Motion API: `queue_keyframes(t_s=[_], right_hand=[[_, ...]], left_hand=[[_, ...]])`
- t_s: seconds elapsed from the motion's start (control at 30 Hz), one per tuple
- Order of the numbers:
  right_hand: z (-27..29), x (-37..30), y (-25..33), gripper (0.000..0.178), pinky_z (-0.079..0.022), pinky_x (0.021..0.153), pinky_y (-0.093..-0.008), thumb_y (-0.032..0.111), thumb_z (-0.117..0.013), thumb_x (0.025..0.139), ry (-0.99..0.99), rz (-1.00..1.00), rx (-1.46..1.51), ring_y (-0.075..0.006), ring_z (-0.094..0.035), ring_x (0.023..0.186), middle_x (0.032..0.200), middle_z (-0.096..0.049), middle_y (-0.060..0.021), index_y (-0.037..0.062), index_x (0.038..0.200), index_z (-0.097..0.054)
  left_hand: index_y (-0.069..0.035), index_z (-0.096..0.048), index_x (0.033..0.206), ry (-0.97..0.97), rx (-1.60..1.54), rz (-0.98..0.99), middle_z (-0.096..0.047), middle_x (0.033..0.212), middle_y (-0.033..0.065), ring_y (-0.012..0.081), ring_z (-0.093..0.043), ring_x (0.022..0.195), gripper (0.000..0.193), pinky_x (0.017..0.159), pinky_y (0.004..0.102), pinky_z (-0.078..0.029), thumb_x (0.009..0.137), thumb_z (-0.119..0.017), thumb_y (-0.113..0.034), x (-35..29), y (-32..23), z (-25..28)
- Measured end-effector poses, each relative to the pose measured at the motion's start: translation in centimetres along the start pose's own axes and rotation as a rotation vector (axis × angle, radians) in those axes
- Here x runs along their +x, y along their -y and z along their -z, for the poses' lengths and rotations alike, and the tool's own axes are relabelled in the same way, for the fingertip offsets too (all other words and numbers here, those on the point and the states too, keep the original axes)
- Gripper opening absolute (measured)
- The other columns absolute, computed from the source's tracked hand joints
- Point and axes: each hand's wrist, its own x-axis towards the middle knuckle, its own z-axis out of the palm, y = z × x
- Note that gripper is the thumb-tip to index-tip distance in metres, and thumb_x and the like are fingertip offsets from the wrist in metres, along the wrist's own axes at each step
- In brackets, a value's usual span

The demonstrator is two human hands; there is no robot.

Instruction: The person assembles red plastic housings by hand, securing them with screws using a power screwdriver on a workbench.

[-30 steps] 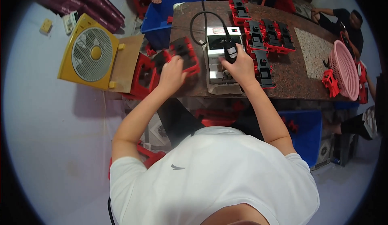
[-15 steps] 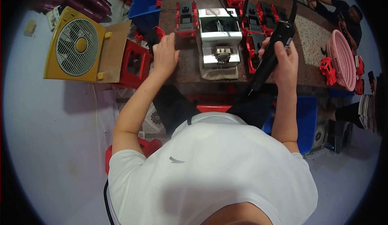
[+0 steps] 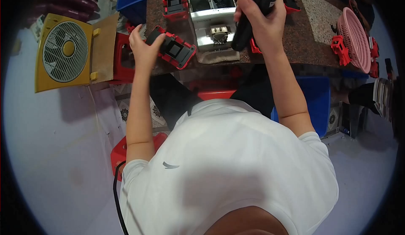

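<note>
My left hand (image 3: 144,53) is at the table's near edge, its thumb and fingers around the left end of a red-and-black plastic housing (image 3: 174,50). The housing lies at a slant, its flat black panel facing up. In my right hand (image 3: 270,26) is a black electric screwdriver (image 3: 244,31), held over the table with its lower end slanting down and left; no bit can be made out. Between the hands stands a white box-shaped machine (image 3: 211,17) with an open dark top and a small metal fitting in front, apparently a screw feeder.
Another housing (image 3: 174,1) lies left of the machine, and more sit behind my right hand. A pink basket (image 3: 353,39) and red plastic parts (image 3: 339,49) are at the table's right. A yellow fan (image 3: 63,51) stands left; blue bins (image 3: 314,102) are below and behind.
My left hand has brought a housing onto the near left of the table. My right hand has lifted the screwdriver up and leftward toward the machine. The view has shifted slightly.
</note>
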Motion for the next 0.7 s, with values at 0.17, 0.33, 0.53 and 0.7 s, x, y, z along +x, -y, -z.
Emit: queue_keyframes(t_s=[0.17, 0.33, 0.53, 0.7], right_hand=[[-3.2, 1.9, -1.7, 0.023, -0.05, 0.051, -0.0275, 0.011, -0.068, 0.088, -0.001, 0.555, 0.351, -0.0112, -0.058, 0.057, 0.075, -0.059, -0.0058, 0.0041, 0.098, -0.048], [-3.3, 0.1, -4.2, 0.036, -0.049, 0.058, -0.0216, -0.004, -0.072, 0.077, -0.068, 0.418, -0.013, -0.0082, -0.06, 0.064, 0.076, -0.062, -0.003, 0.0025, 0.101, -0.046], [-3.2, -1.1, -4.4, 0.038, -0.054, 0.062, -0.028, -0.004, -0.062, 0.084, -0.025, 0.406, -0.14, -0.0154, -0.062, 0.066, 0.085, -0.062, -0.0124, -0.0031, 0.117, -0.042], [-4.1, -0.8, -4.8, 0.044, -0.051, 0.058, -0.0224, 0.001, -0.078, 0.075, -0.08, 0.404, 0.01, -0.0101, -0.061, 0.065, 0.078, -0.063, -0.0051, 0.0013, 0.104, -0.045]], left_hand=[[0.002, -0.033, 0.137, 0.173, -0.536, 0.317, -0.045, 0.133, 0.0225, 0.0293, -0.047, 0.122, 0.089, 0.101, 0.0374, -0.04, 0.072, -0.083, -0.033, -1.2, 3.3, -1.7], [0.003, -0.031, 0.137, -0.068, -0.696, 0.277, -0.044, 0.133, 0.0217, 0.0264, -0.047, 0.121, 0.085, 0.102, 0.0337, -0.037, 0.076, -0.081, -0.032, -2.9, 4.4, -5.3], [0.002, -0.024, 0.14, 0.055, -0.783, 0.393, -0.043, 0.134, 0.0216, 0.0258, -0.045, 0.123, 0.09, 0.105, 0.034, -0.034, 0.078, -0.08, -0.032, -4.0, 3.9, -5.4], [0.002, -0.021, 0.142, 0.119, -0.833, 0.396, -0.045, 0.132, 0.0217, 0.0261, -0.049, 0.12, 0.095, 0.103, 0.0336, -0.037, 0.076, -0.081, -0.028, -2.6, 3.8, -4.9]])
